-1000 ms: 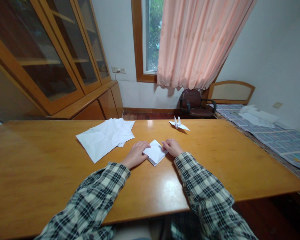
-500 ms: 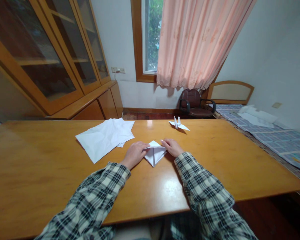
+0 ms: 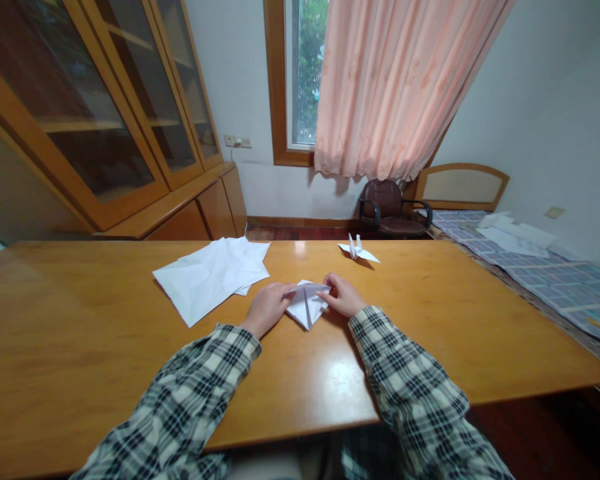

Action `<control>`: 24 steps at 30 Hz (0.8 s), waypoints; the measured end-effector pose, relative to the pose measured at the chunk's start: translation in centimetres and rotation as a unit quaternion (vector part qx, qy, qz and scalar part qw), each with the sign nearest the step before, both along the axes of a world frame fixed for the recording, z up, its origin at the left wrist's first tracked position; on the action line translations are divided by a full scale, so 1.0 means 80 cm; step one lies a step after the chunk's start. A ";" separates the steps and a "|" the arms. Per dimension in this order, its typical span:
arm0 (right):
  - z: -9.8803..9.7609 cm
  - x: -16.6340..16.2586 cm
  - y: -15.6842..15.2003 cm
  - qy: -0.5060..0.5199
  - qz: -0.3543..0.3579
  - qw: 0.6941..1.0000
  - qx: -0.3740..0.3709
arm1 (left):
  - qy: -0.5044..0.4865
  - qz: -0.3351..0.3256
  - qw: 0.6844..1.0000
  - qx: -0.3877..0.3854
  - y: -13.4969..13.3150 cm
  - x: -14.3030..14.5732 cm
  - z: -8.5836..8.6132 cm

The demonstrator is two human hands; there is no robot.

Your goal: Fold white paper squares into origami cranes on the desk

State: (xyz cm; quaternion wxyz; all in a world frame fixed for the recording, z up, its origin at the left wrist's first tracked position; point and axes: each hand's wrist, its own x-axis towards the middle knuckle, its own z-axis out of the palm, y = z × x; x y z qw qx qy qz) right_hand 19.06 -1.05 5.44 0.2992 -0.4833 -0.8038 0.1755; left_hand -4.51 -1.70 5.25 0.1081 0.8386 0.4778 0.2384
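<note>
A small white folded paper (image 3: pixel 307 307) lies on the wooden table (image 3: pixel 80 333) between my hands. My left hand (image 3: pixel 266 309) pinches its left corner with closed fingers. My right hand (image 3: pixel 344 295) pinches the right side near the top edge. The paper's upper flaps are lifted and folded inward, and a centre crease shows. Both of my sleeves are plaid.
A loose pile of white sheets (image 3: pixel 210 275) lies to the left of my hands. A finished paper crane (image 3: pixel 358 249) stands further back on the table. Behind are a dark chair (image 3: pixel 387 207), a glass-door cabinet (image 3: pixel 105 120) and a bed (image 3: pixel 555 267) at right.
The paper lay flat as a diamond a second ago. Both hands have since drawn its side flaps up and inward, so it now looks narrower with a raised top edge.
</note>
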 end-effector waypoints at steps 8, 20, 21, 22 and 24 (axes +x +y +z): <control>-0.007 -0.001 0.001 0.000 -0.008 1.000 0.028 | 0.029 0.043 0.998 0.025 0.001 -0.003 -0.004; -0.009 -0.002 0.002 -0.024 -0.023 0.998 0.051 | 0.075 0.092 0.992 0.044 0.002 -0.003 0.002; -0.008 -0.002 0.002 -0.031 -0.026 0.998 0.053 | 0.076 0.092 0.992 0.043 0.002 -0.002 0.003; -0.007 -0.003 0.001 -0.039 -0.028 0.997 0.054 | 0.077 0.091 0.992 0.042 0.002 -0.002 0.003; -0.005 -0.004 0.000 -0.052 -0.036 0.996 0.055 | 0.076 0.088 0.992 0.042 0.001 -0.001 0.003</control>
